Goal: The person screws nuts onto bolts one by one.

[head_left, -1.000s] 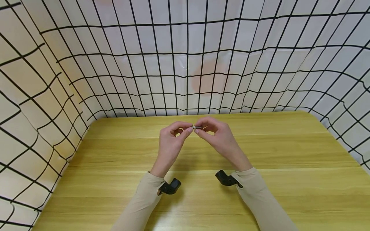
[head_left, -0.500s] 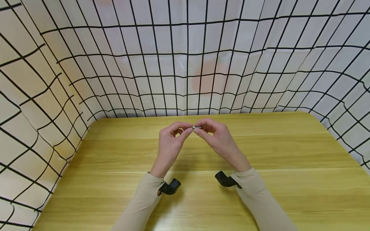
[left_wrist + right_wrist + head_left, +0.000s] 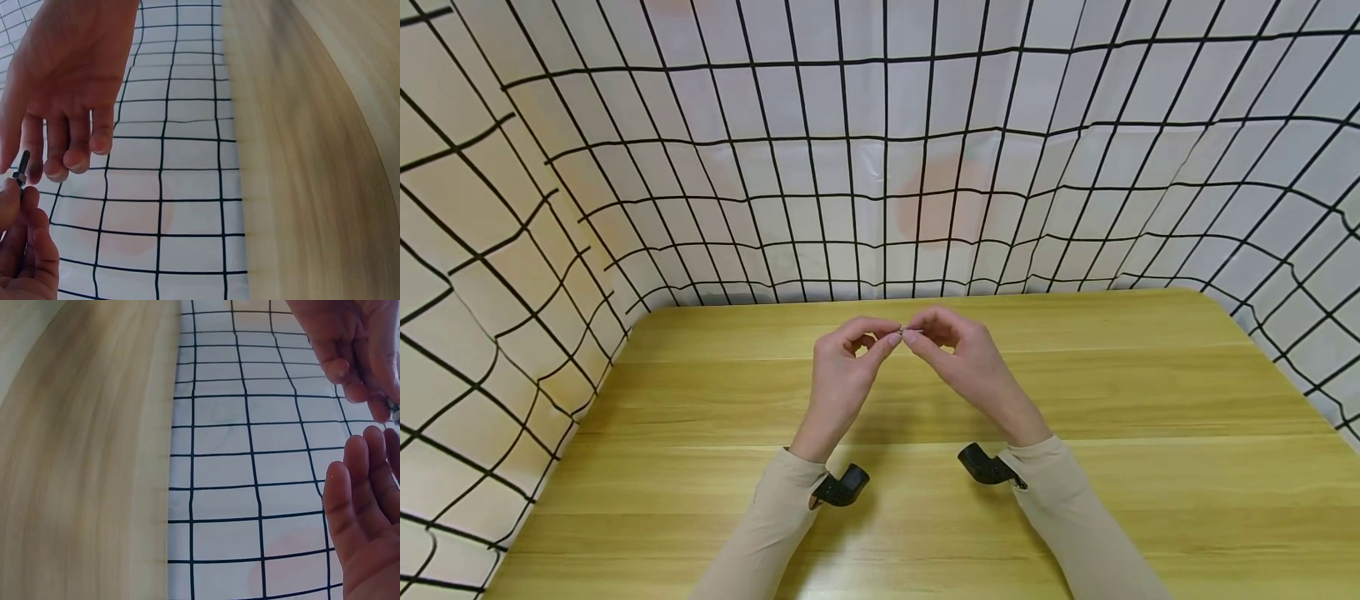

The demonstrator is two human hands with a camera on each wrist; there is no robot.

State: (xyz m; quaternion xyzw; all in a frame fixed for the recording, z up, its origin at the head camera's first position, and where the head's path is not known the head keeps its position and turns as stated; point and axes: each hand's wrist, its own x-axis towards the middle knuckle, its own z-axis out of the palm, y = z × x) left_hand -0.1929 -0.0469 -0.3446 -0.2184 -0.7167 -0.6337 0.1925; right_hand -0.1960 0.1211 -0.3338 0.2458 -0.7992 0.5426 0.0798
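Note:
Above the far part of the table, both hands meet fingertip to fingertip. My left hand [image 3: 841, 371] pinches one end of a small dark bolt [image 3: 24, 162] between thumb and index finger. A metal nut [image 3: 19, 179] sits on the shaft, close to the left fingertips. The thumb and index finger of my right hand [image 3: 976, 362] close about the nut, with the shaft reaching in between them. The other right fingers [image 3: 339, 487] extend loosely. In the head view the fingertips mostly cover both pieces.
A wooden table [image 3: 880, 517] lies below the hands. White sheeting with a black grid net [image 3: 880, 167] rises behind its far edge and along both sides. Each wrist carries a black camera mount [image 3: 842, 485] over a beige sleeve [image 3: 767, 525].
The right thumb and index finger shift slightly on the small hardware, and less of the shaft shows between them now. The left hand keeps its place.

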